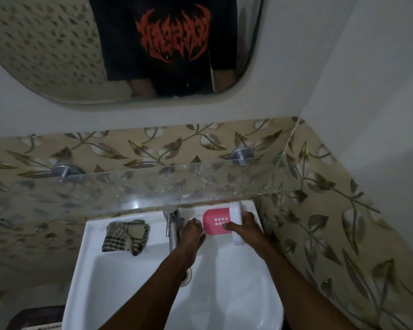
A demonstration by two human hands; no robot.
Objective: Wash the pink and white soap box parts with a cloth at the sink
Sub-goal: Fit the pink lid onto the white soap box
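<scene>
Evidently hardly begun: left hand [193,231] fingers clamp the pink tray [215,222], right hand [247,226] fingers the white base [236,208], while the cloth [125,235] lies unused on the sink [129,282].

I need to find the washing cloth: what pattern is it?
The cloth is beige with dark checked stripes, seen in the head view.

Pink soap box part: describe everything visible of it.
The pink soap box part is a rounded, plastic-looking tray with a grid of holes. It lies over the sink rim, right of the tap. The left hand holds its left end; the right hand holds it, thumb beside the holes. The white part meets its right end.
</scene>
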